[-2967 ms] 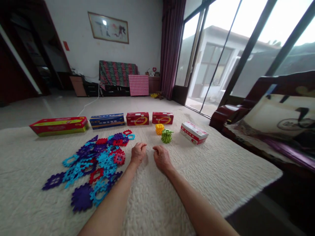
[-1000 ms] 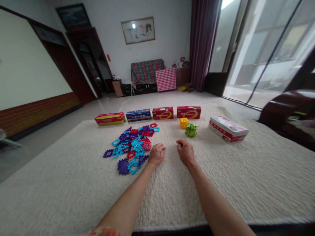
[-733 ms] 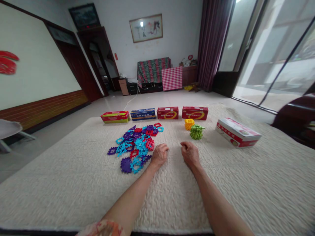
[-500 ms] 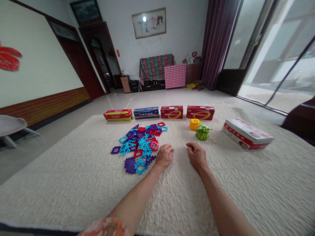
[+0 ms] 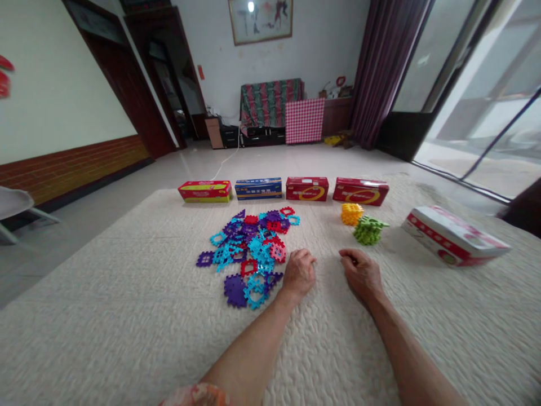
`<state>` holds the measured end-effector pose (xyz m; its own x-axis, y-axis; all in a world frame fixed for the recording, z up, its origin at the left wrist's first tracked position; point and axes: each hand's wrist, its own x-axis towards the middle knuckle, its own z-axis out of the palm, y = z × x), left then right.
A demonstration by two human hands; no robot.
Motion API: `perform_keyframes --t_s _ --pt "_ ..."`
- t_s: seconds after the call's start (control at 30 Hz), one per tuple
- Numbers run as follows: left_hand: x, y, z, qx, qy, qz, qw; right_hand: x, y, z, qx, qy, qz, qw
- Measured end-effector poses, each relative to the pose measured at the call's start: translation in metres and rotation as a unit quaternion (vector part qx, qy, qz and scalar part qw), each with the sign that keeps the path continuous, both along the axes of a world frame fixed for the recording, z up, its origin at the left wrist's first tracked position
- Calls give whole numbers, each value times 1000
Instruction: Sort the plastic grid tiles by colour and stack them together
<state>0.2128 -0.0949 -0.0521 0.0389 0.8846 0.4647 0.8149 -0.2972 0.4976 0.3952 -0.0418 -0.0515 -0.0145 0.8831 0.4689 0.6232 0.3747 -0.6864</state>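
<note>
My left hand (image 5: 300, 273) rests on the cream quilted cover (image 5: 177, 338), its fingers curled into a loose fist and nothing showing in them. Just left of it spreads a loose pile of flat interlocking plastic pieces with toothed edges, among them a purple square piece (image 5: 235, 291), a light-blue ring piece (image 5: 256, 291) and a pink-red piece (image 5: 278, 251). My right hand (image 5: 362, 273) is also curled closed on the cover, nothing visible in it. Beyond the right hand sit a green assembled block (image 5: 368, 231) and a yellow assembled cube (image 5: 351, 213).
Along the far edge stand a red-and-yellow box (image 5: 205, 192), a blue box (image 5: 258, 189) and two red boxes (image 5: 306, 190). A white-and-red box (image 5: 454, 234) lies at the right. Past the cover is a tiled floor, with a stool (image 5: 17, 208) on the left.
The view has tilted down and come slightly nearer, so everything looks larger. Both hands stay closed in about the same spots on the cover; the pieces and boxes have not moved.
</note>
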Motion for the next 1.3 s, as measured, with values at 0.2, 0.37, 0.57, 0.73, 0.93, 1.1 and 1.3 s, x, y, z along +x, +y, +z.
perform_keyframes --t_s 0.2,0.37,0.57,0.73,0.93,1.1,1.3 --pt "0 -2 4 -6 -3 -6 1000 1 -5 4 -6 4 13 1000" --pt "-1 1 4 -23 -14 4 1000 0 -7 6 -3 -8 19 1000" --pt "-1 3 15 -11 -46 1 999 0 -6 6 -9 -26 25 999" --pt "-31 3 47 45 -36 54 997 -3 -7 4 -16 -10 29 999" --pt "-101 1 66 -13 37 150 988 -52 -10 15 -54 22 164 985" --pt "-117 -1 56 -86 112 151 978 -111 -10 26 -16 -83 313 946" --pt "-113 4 50 -87 174 117 974 -132 -14 21 -3 -143 305 941"
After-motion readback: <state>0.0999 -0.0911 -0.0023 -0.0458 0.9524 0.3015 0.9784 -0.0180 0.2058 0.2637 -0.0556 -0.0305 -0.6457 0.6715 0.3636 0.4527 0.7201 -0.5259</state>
